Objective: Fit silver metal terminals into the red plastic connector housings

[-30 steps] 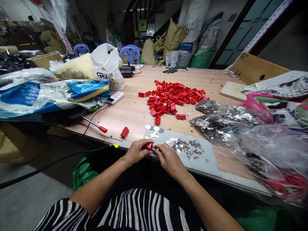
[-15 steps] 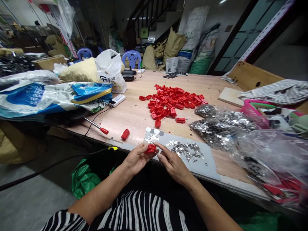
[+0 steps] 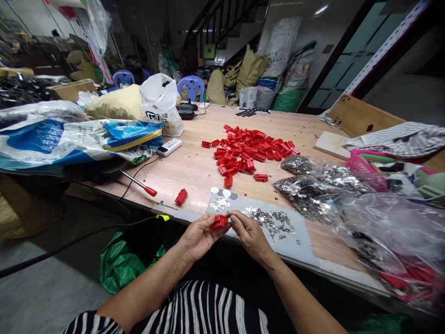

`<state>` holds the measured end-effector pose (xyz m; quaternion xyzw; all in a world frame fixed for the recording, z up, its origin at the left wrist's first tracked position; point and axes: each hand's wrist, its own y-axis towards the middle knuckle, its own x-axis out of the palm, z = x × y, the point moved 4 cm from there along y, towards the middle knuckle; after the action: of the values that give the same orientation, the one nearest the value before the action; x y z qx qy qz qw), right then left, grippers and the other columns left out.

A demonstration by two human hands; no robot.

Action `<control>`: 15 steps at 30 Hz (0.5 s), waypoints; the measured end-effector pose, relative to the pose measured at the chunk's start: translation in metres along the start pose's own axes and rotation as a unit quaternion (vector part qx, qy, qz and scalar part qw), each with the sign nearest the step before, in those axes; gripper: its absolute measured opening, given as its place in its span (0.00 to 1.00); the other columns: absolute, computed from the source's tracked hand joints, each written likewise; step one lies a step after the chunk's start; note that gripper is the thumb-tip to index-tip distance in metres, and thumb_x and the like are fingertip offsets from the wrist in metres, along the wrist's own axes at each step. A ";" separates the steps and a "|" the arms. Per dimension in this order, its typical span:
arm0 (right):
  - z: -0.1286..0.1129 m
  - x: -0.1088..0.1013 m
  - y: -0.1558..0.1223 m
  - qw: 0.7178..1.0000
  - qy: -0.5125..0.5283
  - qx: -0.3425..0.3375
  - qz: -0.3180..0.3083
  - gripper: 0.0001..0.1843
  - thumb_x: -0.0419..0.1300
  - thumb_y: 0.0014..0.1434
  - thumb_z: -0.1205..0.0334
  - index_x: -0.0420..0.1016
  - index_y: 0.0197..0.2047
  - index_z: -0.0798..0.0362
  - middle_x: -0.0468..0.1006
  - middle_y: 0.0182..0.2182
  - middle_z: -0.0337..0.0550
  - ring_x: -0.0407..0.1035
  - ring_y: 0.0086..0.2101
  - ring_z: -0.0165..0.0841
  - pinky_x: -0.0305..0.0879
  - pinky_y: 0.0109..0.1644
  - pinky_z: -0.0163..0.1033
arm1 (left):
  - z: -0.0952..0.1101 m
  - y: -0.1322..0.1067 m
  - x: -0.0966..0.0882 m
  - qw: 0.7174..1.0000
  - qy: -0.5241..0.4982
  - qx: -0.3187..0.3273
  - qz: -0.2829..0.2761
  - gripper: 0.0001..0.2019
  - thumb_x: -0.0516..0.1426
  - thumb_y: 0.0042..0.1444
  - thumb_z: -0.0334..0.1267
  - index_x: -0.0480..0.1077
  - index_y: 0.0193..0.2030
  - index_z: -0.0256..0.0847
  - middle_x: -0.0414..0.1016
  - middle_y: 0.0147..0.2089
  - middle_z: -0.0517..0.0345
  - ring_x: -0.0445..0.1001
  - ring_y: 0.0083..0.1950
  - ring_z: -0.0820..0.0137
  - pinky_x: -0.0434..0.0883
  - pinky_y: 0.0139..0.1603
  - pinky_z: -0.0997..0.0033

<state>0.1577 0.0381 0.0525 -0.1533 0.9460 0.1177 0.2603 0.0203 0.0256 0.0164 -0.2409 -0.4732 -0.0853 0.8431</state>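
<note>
At the table's front edge, my left hand [image 3: 201, 235] grips a small red plastic part [image 3: 219, 221] between thumb and fingers. My right hand [image 3: 246, 229] is closed in a pinch beside that part's right end; whatever its fingertips hold is too small to make out. Just beyond both hands lies a grey mat [image 3: 299, 227] bearing a heap of small metal pieces [image 3: 271, 219] and a smaller pile of shiny pieces [image 3: 220, 202]. One more red part [image 3: 181, 196] rests alone left of the mat. Farther back spreads a large pile of similar red parts [image 3: 250, 146].
Plastic bags of metal pieces [image 3: 309, 185] and a pink basket [image 3: 361, 162] crowd the right side. On the left are a lever with a red grip [image 3: 150, 191], a white device [image 3: 169, 146] with a cable, and blue-white sacks [image 3: 69, 139]. A wooden board [image 3: 332, 144] lies back right.
My right hand's index finger and thumb have come together into a pinch near the red part. My left hand still holds the part, slightly lower in view.
</note>
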 end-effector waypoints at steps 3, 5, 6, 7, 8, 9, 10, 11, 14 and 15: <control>0.009 -0.003 0.015 1.000 -0.015 0.026 -0.004 0.22 0.43 0.67 0.50 0.72 0.51 0.51 0.71 0.21 0.35 0.66 0.23 0.30 0.62 0.29 0.33 | 0.010 0.002 -0.006 0.998 0.036 0.025 0.043 0.09 0.64 0.51 0.35 0.67 0.35 0.38 0.80 0.37 0.54 0.80 0.40 0.64 0.72 0.49 0.63; 0.015 -0.008 0.028 0.997 -0.075 0.031 0.009 0.20 0.44 0.67 0.52 0.71 0.52 0.51 0.74 0.26 0.38 0.69 0.28 0.31 0.64 0.35 0.35 | 0.022 0.003 -0.012 0.993 0.065 0.053 0.088 0.11 0.63 0.52 0.37 0.66 0.37 0.40 0.79 0.36 0.56 0.80 0.37 0.66 0.74 0.42 0.67; 0.017 -0.011 0.035 0.992 -0.119 0.030 0.018 0.18 0.46 0.67 0.54 0.70 0.52 0.51 0.77 0.32 0.41 0.71 0.33 0.32 0.65 0.39 0.36 | 0.028 0.003 -0.015 0.988 0.082 0.072 0.110 0.11 0.63 0.52 0.37 0.66 0.38 0.40 0.79 0.37 0.56 0.80 0.36 0.67 0.73 0.39 0.70; 0.020 -0.014 0.042 0.985 -0.166 0.030 0.025 0.17 0.48 0.66 0.57 0.70 0.53 0.50 0.77 0.39 0.43 0.71 0.39 0.34 0.65 0.43 0.38 | 0.035 0.003 -0.018 0.982 0.100 0.093 0.129 0.12 0.63 0.52 0.37 0.66 0.40 0.41 0.78 0.39 0.55 0.80 0.37 0.67 0.73 0.38 0.71; 0.023 -0.016 0.049 0.976 -0.213 0.031 0.027 0.17 0.50 0.65 0.59 0.69 0.54 0.50 0.76 0.45 0.46 0.70 0.43 0.36 0.64 0.46 0.39 | 0.041 0.003 -0.021 0.976 0.118 0.115 0.145 0.12 0.63 0.52 0.36 0.66 0.42 0.41 0.78 0.41 0.54 0.80 0.38 0.68 0.73 0.37 0.72; 0.025 -0.017 0.056 0.966 -0.256 0.036 0.025 0.18 0.51 0.64 0.60 0.67 0.56 0.50 0.74 0.49 0.47 0.70 0.45 0.37 0.64 0.47 0.39 | 0.046 0.003 -0.024 0.969 0.132 0.136 0.157 0.14 0.63 0.52 0.36 0.67 0.44 0.41 0.77 0.44 0.53 0.80 0.39 0.68 0.73 0.38 0.73; 0.028 -0.017 0.063 0.955 -0.294 0.042 0.021 0.20 0.52 0.63 0.62 0.65 0.58 0.49 0.72 0.51 0.48 0.70 0.45 0.37 0.64 0.47 0.39 | 0.050 0.003 -0.026 0.964 0.142 0.153 0.165 0.16 0.64 0.51 0.35 0.67 0.46 0.42 0.75 0.49 0.52 0.79 0.41 0.68 0.73 0.40 0.72; 0.031 -0.017 0.070 0.944 -0.326 0.048 0.015 0.22 0.52 0.63 0.62 0.64 0.60 0.48 0.71 0.51 0.48 0.70 0.45 0.37 0.64 0.46 0.39 | 0.052 0.003 -0.027 0.960 0.148 0.166 0.170 0.18 0.64 0.51 0.34 0.67 0.49 0.43 0.73 0.53 0.52 0.79 0.43 0.68 0.74 0.42 0.72; 0.036 -0.017 0.087 0.921 -0.384 0.061 0.009 0.23 0.53 0.63 0.63 0.62 0.61 0.47 0.71 0.51 0.47 0.71 0.42 0.36 0.64 0.42 0.37 | 0.053 0.002 -0.027 0.954 0.161 0.190 0.167 0.23 0.64 0.49 0.33 0.68 0.53 0.47 0.65 0.62 0.53 0.78 0.46 0.68 0.74 0.45 0.71; 0.037 -0.018 0.092 0.918 -0.392 0.063 0.011 0.22 0.53 0.62 0.63 0.63 0.60 0.46 0.72 0.50 0.47 0.72 0.42 0.36 0.64 0.41 0.37 | 0.052 0.002 -0.027 0.951 0.169 0.200 0.165 0.24 0.65 0.49 0.33 0.68 0.53 0.48 0.64 0.63 0.53 0.77 0.47 0.68 0.74 0.45 0.71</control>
<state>0.1568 0.1387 0.0436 -0.0679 0.7753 0.1109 0.6181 -0.0328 0.0501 0.0164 -0.1242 -0.2847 0.1122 0.9439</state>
